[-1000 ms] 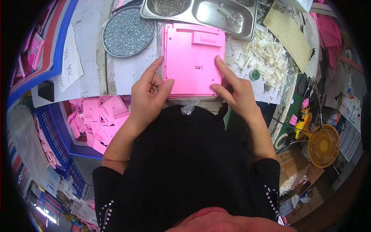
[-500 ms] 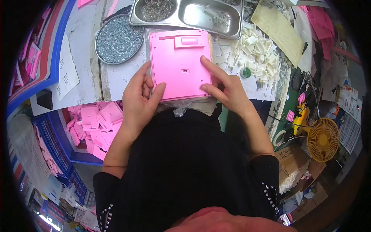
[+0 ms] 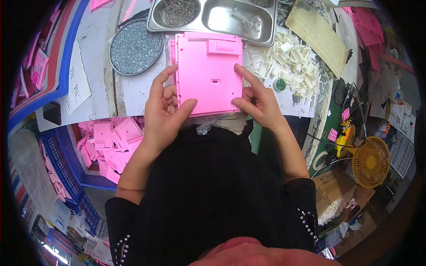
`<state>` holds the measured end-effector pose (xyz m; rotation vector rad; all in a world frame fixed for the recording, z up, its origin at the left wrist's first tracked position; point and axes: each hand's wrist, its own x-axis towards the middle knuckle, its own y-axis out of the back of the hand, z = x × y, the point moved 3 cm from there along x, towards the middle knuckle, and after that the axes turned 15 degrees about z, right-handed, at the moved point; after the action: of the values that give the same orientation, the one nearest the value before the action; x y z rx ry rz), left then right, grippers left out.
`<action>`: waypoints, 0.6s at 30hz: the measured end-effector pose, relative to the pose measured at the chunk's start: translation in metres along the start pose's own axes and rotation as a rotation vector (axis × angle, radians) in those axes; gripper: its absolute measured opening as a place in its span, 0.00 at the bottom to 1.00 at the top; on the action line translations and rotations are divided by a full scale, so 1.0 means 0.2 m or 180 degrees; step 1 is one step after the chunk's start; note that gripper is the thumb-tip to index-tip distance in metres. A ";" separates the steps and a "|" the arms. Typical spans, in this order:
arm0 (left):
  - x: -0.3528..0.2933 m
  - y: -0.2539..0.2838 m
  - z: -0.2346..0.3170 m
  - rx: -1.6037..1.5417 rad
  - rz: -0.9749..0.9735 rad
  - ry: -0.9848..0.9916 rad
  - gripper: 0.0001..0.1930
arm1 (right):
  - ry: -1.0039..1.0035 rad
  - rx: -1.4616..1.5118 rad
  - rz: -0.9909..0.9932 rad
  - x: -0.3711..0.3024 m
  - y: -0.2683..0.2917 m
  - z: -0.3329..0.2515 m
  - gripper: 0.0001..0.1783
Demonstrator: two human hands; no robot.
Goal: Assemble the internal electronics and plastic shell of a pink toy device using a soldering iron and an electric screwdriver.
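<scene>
Between my hands is a flat, square pink plastic panel (image 3: 208,73) with a small slot near its middle and a raised rectangular block at the top. My left hand (image 3: 166,104) grips its left side, thumb on the lower left corner and fingers along the edge. My right hand (image 3: 259,97) closes on the right side, thumb near the lower corner and index finger higher up. Another pink edge shows at the left under the panel, above a clear plastic bag (image 3: 204,129) at the table edge.
A round dish of small metal screws (image 3: 136,46) stands left, beside a steel compartment tray (image 3: 235,22). White plastic pieces (image 3: 288,57) lie in a heap at right, with a green round item (image 3: 279,84). A blue crate (image 3: 88,178) of pink parts (image 3: 106,142) stands lower left; a yellow fan (image 3: 371,162) is right.
The pink panel has shifted slightly to the right in my hands, uncovering a pink edge below it on the left. Both hands keep their hold.
</scene>
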<state>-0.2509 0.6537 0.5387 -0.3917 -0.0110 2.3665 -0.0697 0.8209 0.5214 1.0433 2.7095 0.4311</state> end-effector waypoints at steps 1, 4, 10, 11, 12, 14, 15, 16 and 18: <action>0.01 -0.01 0.00 -0.0092 -0.0055 0.0030 0.39 | -0.0030 0.0109 0.0010 0.00 0.00 0.01 0.45; 0.03 -0.01 0.01 -0.0321 -0.0186 0.0120 0.39 | -0.0130 0.0424 0.0064 -0.02 0.00 0.04 0.47; 0.06 -0.03 0.03 -0.0568 -0.0195 0.0148 0.37 | -0.0304 0.0880 0.0229 -0.04 0.00 0.04 0.49; 0.06 -0.03 0.03 -0.0592 -0.0157 0.0176 0.37 | -0.0322 0.0934 0.0199 -0.04 0.00 0.03 0.49; 0.06 -0.02 0.03 -0.0616 -0.0120 0.0207 0.37 | -0.0344 0.0988 0.0170 -0.04 0.00 0.02 0.50; 0.07 -0.01 0.03 -0.0820 -0.0025 0.0212 0.36 | -0.0506 0.1602 0.0329 -0.04 0.02 0.00 0.47; 0.08 0.00 0.03 -0.0924 0.0016 0.0215 0.35 | -0.0585 0.1906 0.0417 -0.04 0.03 0.00 0.45; 0.09 0.02 0.03 -0.0963 0.0025 0.0197 0.35 | -0.0458 0.1560 0.0429 -0.03 0.05 0.02 0.42; 0.11 0.05 0.02 -0.1041 0.0050 0.0157 0.34 | -0.0203 0.0866 0.0441 0.01 0.08 0.07 0.36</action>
<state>-0.2730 0.6617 0.5350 -0.6074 -0.3767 2.3719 -0.0575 0.8370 0.5143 1.2949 2.7009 0.0477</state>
